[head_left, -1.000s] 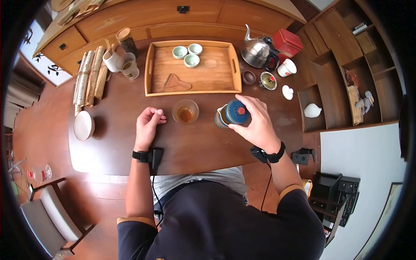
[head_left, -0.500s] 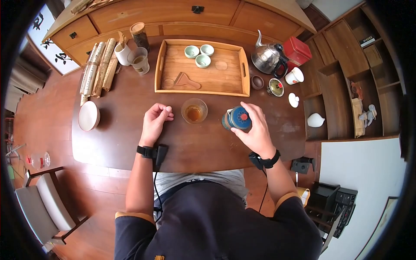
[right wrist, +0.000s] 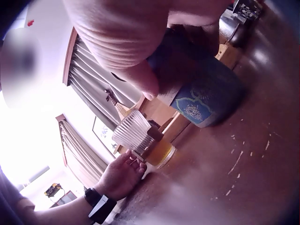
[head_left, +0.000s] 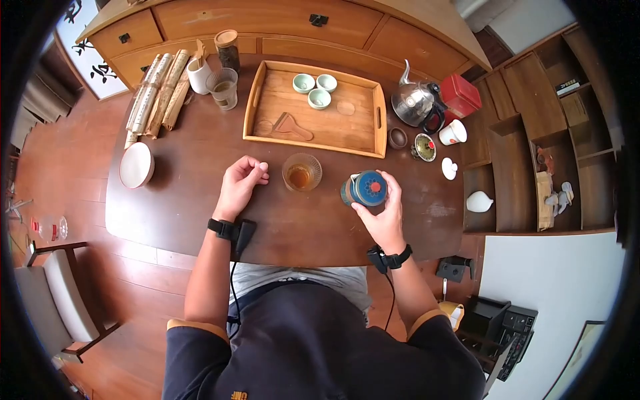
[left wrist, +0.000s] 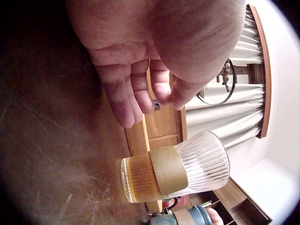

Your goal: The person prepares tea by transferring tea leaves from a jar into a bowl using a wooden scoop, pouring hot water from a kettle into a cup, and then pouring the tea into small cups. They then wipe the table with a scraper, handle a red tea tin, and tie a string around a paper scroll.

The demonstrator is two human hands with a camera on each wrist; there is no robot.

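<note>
My right hand (head_left: 387,218) grips the side of a blue lidded teapot (head_left: 348,193), thumb on the near side and fingers round the far right. Its flower-patterned lid with a red knob (head_left: 375,187) sits on top, beside a small pale spout. In the right wrist view the teapot's patterned side (right wrist: 199,105) shows low at the tabletop. My left hand (head_left: 241,183) rests on the table with loosely curled fingers, holding nothing. Just right of it stands a ribbed glass cup (left wrist: 201,161) with a band round its middle and amber tea inside.
Behind lies a wooden tray (head_left: 380,143) with three pale green cups (head_left: 319,99) and a brown Y-shaped piece (head_left: 292,127). A steel kettle (head_left: 412,103), red tin (head_left: 460,95) and white cup (head_left: 453,132) stand back right. Bamboo scrolls (head_left: 157,90) and a bowl (head_left: 137,165) are left.
My right hand has shifted from over the lid down to the teapot's side. The lid, tilted off the mouth earlier, now covers more of it. The left hand keeps its place; the head view has turned slightly.
</note>
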